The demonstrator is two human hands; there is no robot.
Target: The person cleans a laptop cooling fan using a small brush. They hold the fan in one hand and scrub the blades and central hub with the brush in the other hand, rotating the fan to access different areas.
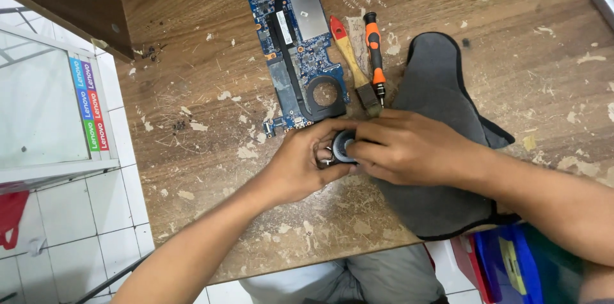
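Both hands meet at the middle of the bench: the left hand [299, 166] comes in from below and cups a small round cooling fan [342, 146] from its left side, fingers curled around the rim, while the right hand [409, 147] reaches across from the right and closes its fingertips on the fan's other edge. So the fan sits pinched between the two hands, pressed close together, just above the wooden table [211, 150], and only its grey hub and a bit of metal frame show between the fingers. Under the right wrist and forearm lies a dark grey cloth [435, 86], spread out and running up past the knuckles. Just beyond the fingertips, almost touching them, rest two tools side by side: a small brush with a pale wooden handle and red tip [350, 61], and an orange and black screwdriver [375, 54], its tip pointing down towards the hands. Left of those, right above the left hand, lies a blue circuit board [294, 42] with a black heat pipe and an empty round opening at its near end. The table is scratched and flecked with pale paint chips all around. Further left of the left arm, off the table's edge, stands a glass panel with a coloured strip [89, 104] over a white tiled floor [77, 214].
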